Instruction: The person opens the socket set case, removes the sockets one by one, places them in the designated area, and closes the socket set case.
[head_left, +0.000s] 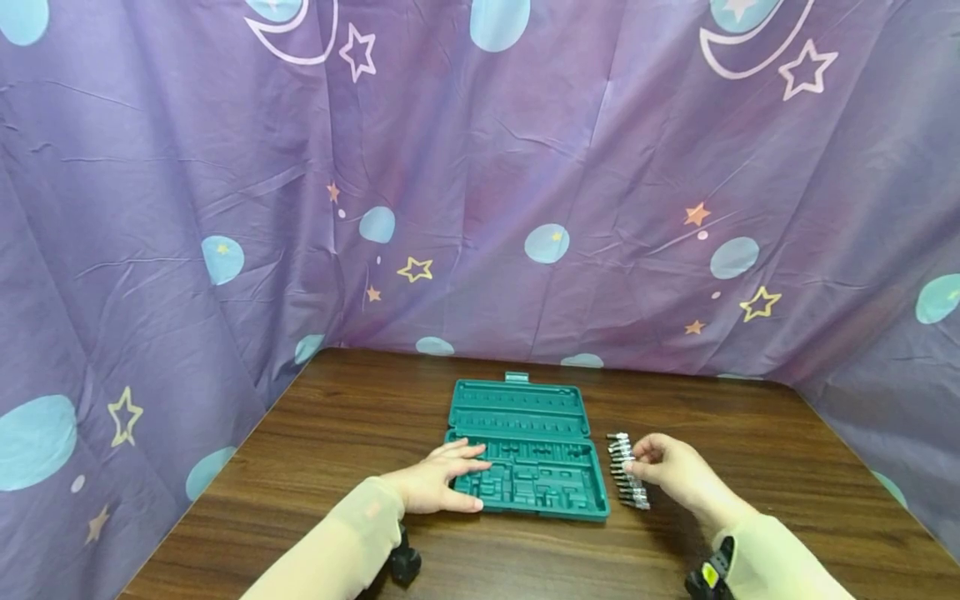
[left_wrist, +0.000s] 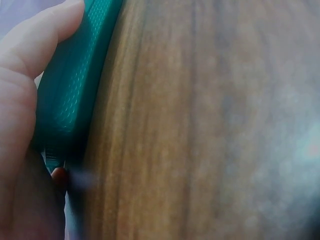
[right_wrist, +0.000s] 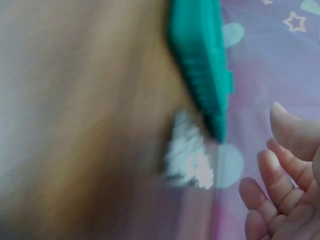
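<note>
A green plastic tool case (head_left: 592,508) lies unfolded on the table, its moulded lower half towards me and its lid (head_left: 517,408) behind. My left hand (head_left: 435,483) rests on the case's left side with fingers spread; the left wrist view has the thumb (left_wrist: 47,35) against the case's textured wall. Right of the case, several small silvery metal pieces (head_left: 622,475), like sockets or bits, lie in a row. Beside that row hovers my right hand (head_left: 671,473), fingers loosely bent. Nothing shows between its thumb and fingertips in the right wrist view.
The dark wooden table (head_left: 337,417) extends around the case on all sides. A purple curtain (head_left: 465,208) with moons and stars hangs behind it and at both sides. Black wrist cameras are strapped below each sleeve.
</note>
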